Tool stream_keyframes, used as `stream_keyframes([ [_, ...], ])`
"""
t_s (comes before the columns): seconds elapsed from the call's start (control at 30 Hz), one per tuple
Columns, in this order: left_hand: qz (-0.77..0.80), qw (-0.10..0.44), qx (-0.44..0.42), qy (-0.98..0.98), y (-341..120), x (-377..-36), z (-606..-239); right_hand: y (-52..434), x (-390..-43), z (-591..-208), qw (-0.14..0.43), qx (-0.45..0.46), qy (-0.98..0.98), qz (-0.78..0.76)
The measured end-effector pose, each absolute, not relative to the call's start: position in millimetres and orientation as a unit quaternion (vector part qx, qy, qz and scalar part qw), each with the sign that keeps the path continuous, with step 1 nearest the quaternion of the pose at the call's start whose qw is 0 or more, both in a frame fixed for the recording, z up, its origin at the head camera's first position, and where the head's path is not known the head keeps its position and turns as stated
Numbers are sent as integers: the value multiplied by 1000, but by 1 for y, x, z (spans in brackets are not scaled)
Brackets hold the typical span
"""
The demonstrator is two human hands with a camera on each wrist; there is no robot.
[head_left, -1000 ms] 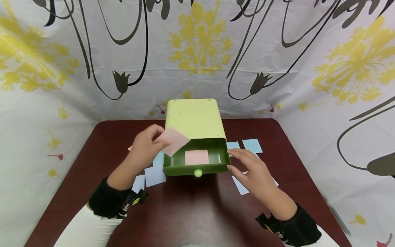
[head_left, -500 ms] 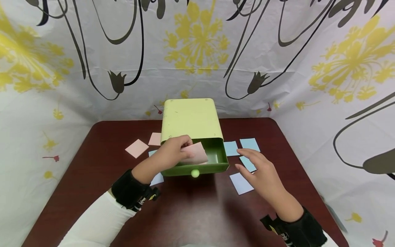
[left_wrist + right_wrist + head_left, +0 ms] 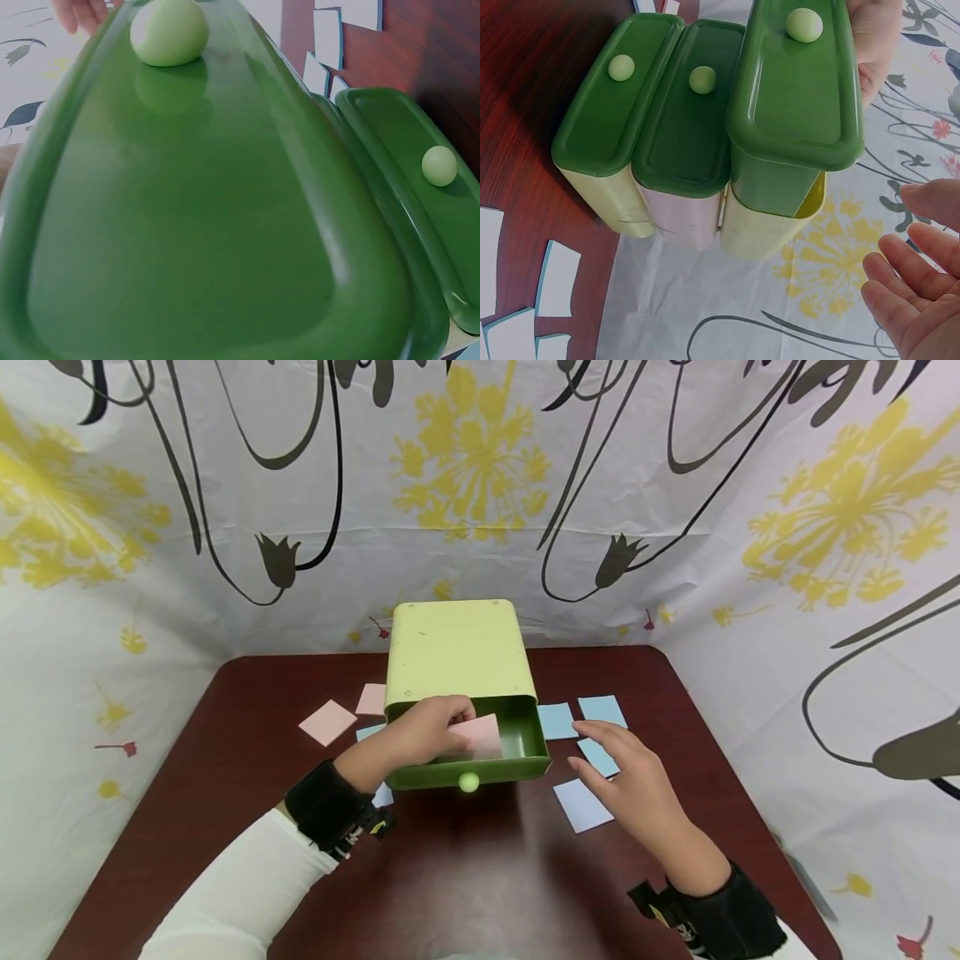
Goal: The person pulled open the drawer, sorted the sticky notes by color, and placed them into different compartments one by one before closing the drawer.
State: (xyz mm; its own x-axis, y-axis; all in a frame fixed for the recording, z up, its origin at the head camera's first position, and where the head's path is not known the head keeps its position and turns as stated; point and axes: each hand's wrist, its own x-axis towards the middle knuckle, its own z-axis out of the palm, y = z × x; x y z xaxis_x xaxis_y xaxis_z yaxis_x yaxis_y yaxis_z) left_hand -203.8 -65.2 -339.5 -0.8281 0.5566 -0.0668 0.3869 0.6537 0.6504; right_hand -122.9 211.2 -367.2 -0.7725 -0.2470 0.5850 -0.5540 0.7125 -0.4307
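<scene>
A light-green cabinet (image 3: 457, 647) stands at the back of the dark red table (image 3: 465, 877), its top drawer (image 3: 528, 747) pulled out, with a round knob (image 3: 468, 782) on the front. My left hand (image 3: 453, 727) reaches into the drawer and holds a pink card (image 3: 483, 735) low inside it. My right hand (image 3: 600, 750) hovers open, palm down, over blue cards (image 3: 583, 804) right of the drawer, holding nothing. In the right wrist view the pulled-out drawer (image 3: 795, 82) juts past two closed drawers (image 3: 667, 112), and my open fingers (image 3: 922, 300) show. The drawer front (image 3: 210, 225) fills the left wrist view.
Two pink cards (image 3: 327, 722) (image 3: 372, 699) lie left of the cabinet. More blue cards lie right of it (image 3: 557, 721) (image 3: 602, 710) and partly under my left arm (image 3: 384, 795). Patterned cloth walls (image 3: 150, 568) close in the table on three sides.
My left hand carried the pink card from above the drawer's left corner down into the drawer. My right hand drew back slightly from the drawer's right side toward the blue cards.
</scene>
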Motion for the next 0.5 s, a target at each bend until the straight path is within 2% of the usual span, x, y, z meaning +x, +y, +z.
stream_keyframes([
  [0.27, 304, 124, 230, 916, -59, -204, -343, 212, -122, -368, 246, 222, -896, 296],
  [0.5, 258, 106, 239, 930, -56, -201, -342, 211, -121, -368, 241, 220, -898, 296],
])
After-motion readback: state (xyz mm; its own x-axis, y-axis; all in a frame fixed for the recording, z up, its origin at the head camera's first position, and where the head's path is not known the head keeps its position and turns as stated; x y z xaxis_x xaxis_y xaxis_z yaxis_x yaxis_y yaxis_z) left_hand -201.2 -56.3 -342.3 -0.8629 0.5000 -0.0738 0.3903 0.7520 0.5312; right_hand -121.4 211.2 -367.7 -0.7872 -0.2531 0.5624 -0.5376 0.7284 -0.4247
